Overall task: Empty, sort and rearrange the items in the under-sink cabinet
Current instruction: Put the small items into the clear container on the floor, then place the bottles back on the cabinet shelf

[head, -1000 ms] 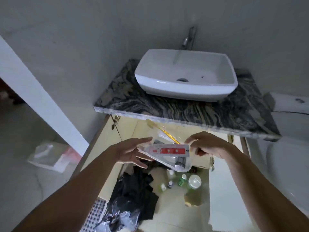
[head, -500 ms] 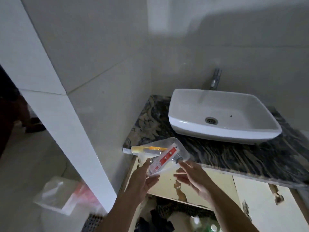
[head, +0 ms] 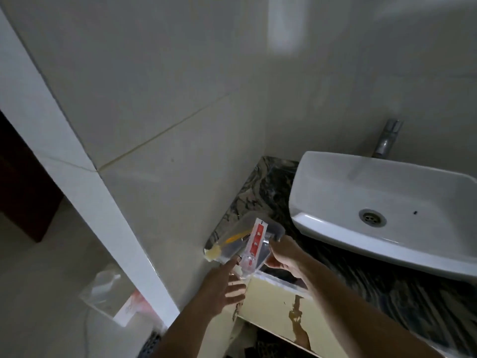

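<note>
A clear plastic container [head: 271, 229] rests on the front left corner of the dark marbled countertop [head: 260, 192]. Inside it lie a yellow-handled brush [head: 232, 240] and a white and red tube [head: 254, 242]. My right hand [head: 282, 257] grips the container's near right edge. My left hand [head: 222, 288] is just below its near left corner, fingers apart, one fingertip touching the container's underside. The cream under-sink cabinet [head: 273, 301] shows below the counter, its inside mostly hidden.
A white basin [head: 387, 202] with a metal tap [head: 387, 138] sits on the countertop to the right. A tiled wall runs on the left. On the floor at lower left lies a clear plastic bag [head: 113, 295] with red and white contents.
Both hands lifted the container from in front of the open cabinet up onto the counter's left corner. My view rose and swung left. The left hand's grip has loosened.
</note>
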Tool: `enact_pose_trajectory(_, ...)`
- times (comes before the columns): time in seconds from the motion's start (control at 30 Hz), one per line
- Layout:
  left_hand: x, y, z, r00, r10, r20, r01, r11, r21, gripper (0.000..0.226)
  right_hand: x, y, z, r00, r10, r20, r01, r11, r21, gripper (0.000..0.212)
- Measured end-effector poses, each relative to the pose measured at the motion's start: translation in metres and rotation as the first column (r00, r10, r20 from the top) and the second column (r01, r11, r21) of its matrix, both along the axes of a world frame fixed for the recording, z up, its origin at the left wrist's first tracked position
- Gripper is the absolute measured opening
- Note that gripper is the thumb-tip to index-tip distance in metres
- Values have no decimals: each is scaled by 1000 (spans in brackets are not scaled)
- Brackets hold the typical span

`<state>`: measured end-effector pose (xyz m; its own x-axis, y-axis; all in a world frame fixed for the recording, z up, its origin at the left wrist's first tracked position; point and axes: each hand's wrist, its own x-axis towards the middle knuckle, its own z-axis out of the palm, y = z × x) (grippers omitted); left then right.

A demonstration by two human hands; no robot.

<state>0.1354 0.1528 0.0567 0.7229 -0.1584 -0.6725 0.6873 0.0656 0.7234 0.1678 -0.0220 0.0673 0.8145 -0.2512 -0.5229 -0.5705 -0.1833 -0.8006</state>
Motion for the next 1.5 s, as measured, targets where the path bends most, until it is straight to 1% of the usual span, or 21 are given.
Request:
enact_pose_trajectory(0.03,5,0,0,1000,-17,7,17,1000,25,32,9,0,2,1000,15,-14,-15,1000,27,25)
enact_pose_trajectory(0.1,14,-1,-3,999,-42,24,39,994,105,33,26,1,0,998,46,-36,-45,999,22,21)
enact_pose_trajectory(0.17,22,-1,-6,998,-47,42,38,981,190,34,41,6,-5,993,99,-67,-99,995,1,19)
enact_pose_trajectory(0.23,27,0,-12,998,-33,57,19,975,222,32,50,11,-7,989,128,-80,-129,992,-4,21)
enact_pose_trajectory(0.3,32,1,-15,998,-12,69,-5,973,231,30,57,17,-9,985,149,-83,-154,987,-51,23)
enact_pose_trajectory(0.37,37,0,-15,997,34,76,-51,972,231,27,64,21,-14,983,177,-52,-181,980,-82,22)
enact_pose_trajectory(0.43,42,0,-13,992,77,95,-97,969,228,24,68,26,-16,982,186,-12,-186,980,-62,23)
enact_pose_trajectory(0.5,47,1,-13,988,100,114,-124,966,228,28,68,29,-14,983,181,36,-179,983,-52,20)
enact_pose_trajectory(0.57,48,3,-12,989,94,112,-117,969,219,38,64,31,-11,982,179,63,-177,983,-37,13)
enact_pose_trajectory(0.67,43,5,-7,992,67,109,-86,980,181,41,59,30,-10,983,160,86,-157,987,-33,16)
enact_pose_trajectory(0.73,33,9,-4,990,26,139,-52,981,187,41,50,27,-11,986,104,127,-100,994,-36,6)
enact_pose_trajectory(0.77,27,11,-3,988,-11,154,-22,978,208,40,42,26,-10,986,74,146,-73,997,-13,3)
enact_pose_trajectory(0.83,15,18,-2,981,-115,158,67,957,281,34,20,24,-6,986,17,166,-25,999,48,11)
enact_pose_trajectory(0.9,-2,23,-5,968,-216,128,168,937,305,28,-13,18,-2,981,-57,184,48,997,55,15)
enact_pose_trajectory(1.0,-30,21,-19,942,-315,112,268,912,309,24,-72,2,-11,977,-105,185,99,994,45,10)
enact_pose_trajectory(1.07,-50,13,-38,915,-394,82,350,880,322,21,-119,-12,-27,977,-168,130,159,984,75,8)
enact_pose_trajectory(1.13,-76,-1,-63,869,-494,28,455,820,347,21,-170,-28,-47,973,-228,37,223,969,106,9)
enact_pose_trajectory(1.2,-107,-15,-88,789,-612,-43,577,716,394,23,-224,-47,-73,955,-283,-86,291,952,93,10)
enact_pose_trajectory(1.3,-150,-36,-123,650,-749,-130,716,546,434,20,-302,-74,-113,895,-371,-246,400,913,77,9)
enact_pose_trajectory(1.37,-173,-50,-142,578,-798,-169,766,460,448,19,-345,-88,-139,845,-421,-329,465,883,64,11)
enact_pose_trajectory(1.5,-208,-79,-179,517,-823,-235,799,365,479,23,-402,-109,-188,779,-425,-461,511,857,74,9)
